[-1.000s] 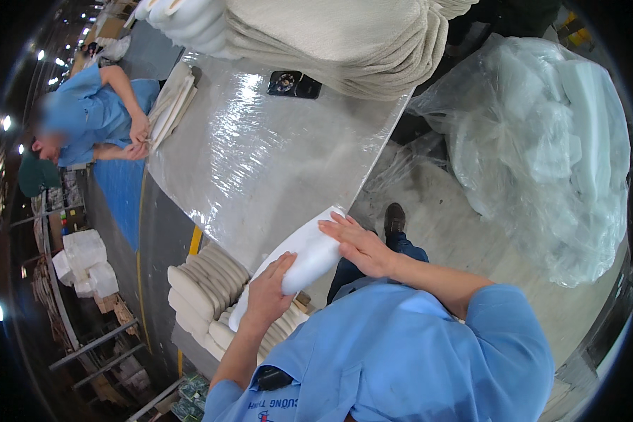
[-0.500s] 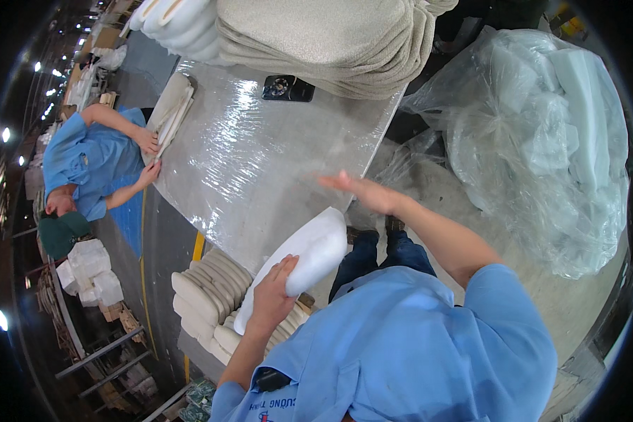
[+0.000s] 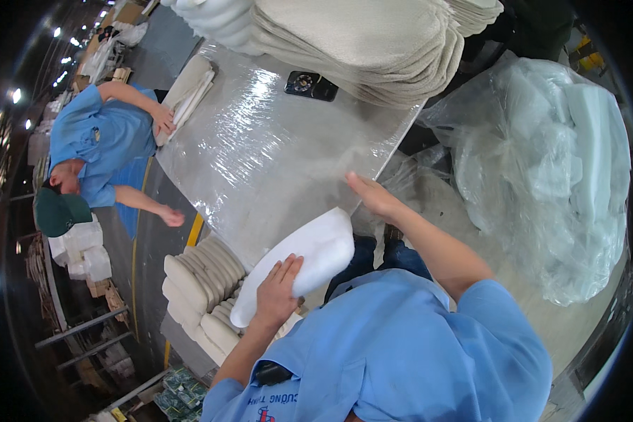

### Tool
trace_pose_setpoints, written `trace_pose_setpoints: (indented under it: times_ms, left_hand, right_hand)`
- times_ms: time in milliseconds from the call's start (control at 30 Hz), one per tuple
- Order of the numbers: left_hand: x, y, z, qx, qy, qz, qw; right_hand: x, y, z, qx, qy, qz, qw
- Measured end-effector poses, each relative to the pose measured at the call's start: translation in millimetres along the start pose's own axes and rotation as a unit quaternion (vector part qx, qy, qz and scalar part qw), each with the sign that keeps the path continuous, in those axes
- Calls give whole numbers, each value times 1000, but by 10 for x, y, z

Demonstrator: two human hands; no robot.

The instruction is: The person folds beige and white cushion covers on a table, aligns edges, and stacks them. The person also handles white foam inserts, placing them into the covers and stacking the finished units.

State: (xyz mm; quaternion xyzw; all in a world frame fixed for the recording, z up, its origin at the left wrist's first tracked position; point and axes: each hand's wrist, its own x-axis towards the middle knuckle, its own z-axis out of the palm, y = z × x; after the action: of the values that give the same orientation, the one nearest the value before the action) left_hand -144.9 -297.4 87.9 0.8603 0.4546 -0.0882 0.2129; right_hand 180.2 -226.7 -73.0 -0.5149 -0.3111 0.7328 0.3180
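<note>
A white, curved foam pad lies slantwise between my body and the near edge of the plastic-covered table. My left hand holds it, fingers stretched over its upper face and the thumb out of sight. My right hand is empty, fingers extended and the palm turned inward, over the table's right edge near the pad's far end. Beside my left forearm, below the table's near-left corner, sit stacked beige cushions.
Beige fabric covers pile up at the table's far side, with white pads alongside. A black phone lies before them. Right stands a clear plastic bag of white foam pieces. At left, a co-worker handles folded covers.
My left hand has slid farther onto the pad, showing flatter fingers. My right hand has shifted slightly. The co-worker's nearer hand has left the folded covers and swung toward the cushions.
</note>
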Motion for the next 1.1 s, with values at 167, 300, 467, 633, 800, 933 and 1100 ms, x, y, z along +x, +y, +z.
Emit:
trace_pose_setpoints:
  times_ms: [167,300,467,633,800,933,1100]
  left_hand:
    - [-97,-120,-506,-33,94,-59,993]
    - [107,-29,-598,77,181,-51,979]
    - [574,17,616,55,137,-68,987]
    - [651,80,769,26,96,-61,993]
    - [1169,-100,576,45,125,39,990]
    - [1535,-106,713,58,95,77,991]
    - [1629,-169,862,51,108,77,990]
  right_hand:
    - [-364,-95,133,160,-47,78,983]
    - [-336,-64,-10,148,61,-4,987]
    - [-341,211,-145,63,155,-20,986]
    - [-451,269,-88,-179,206,-44,961]
    - [-285,-101,63,-449,175,-40,875]
    - [24,-356,173,-560,122,-49,818]
    - [198,-241,293,-585,85,-121,798]
